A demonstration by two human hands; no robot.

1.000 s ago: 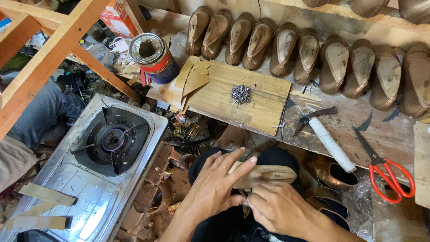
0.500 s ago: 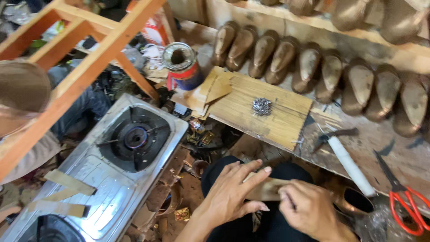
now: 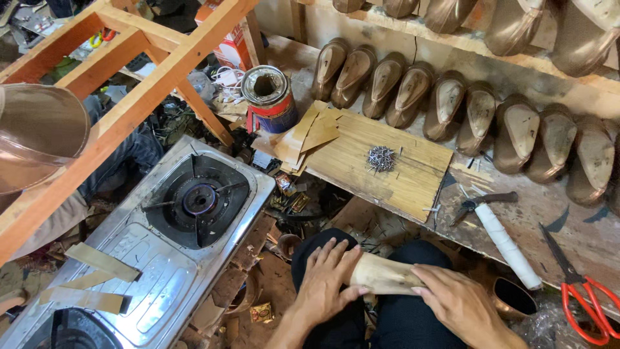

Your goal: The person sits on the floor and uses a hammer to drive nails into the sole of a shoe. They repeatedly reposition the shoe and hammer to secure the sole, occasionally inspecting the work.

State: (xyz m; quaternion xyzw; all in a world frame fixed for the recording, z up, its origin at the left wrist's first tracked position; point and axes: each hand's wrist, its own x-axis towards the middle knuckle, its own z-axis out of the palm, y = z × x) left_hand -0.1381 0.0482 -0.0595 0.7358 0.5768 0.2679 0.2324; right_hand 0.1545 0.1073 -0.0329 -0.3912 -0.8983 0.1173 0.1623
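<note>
A pale wooden shoe form (image 3: 382, 275) lies across my lap, over dark trousers. My left hand (image 3: 327, 279) presses on its left end with fingers spread. My right hand (image 3: 456, 301) covers its right end, fingers closed over it. Just above my hands, a wooden board (image 3: 381, 169) carries a small heap of nails (image 3: 381, 158) and several tan leather pieces (image 3: 309, 134).
A gas stove (image 3: 174, 226) with tan strips on it sits to the left. A glue tin (image 3: 270, 98) stands behind the board. A hammer (image 3: 497, 229) and red-handled scissors (image 3: 578, 291) lie on the right. Several brown shoes on forms (image 3: 478, 116) line the bench. An orange wooden frame (image 3: 129, 84) crosses upper left.
The view has swung left and down. The form has turned in my hands and now lies flatter across my lap, with both hands still on it.
</note>
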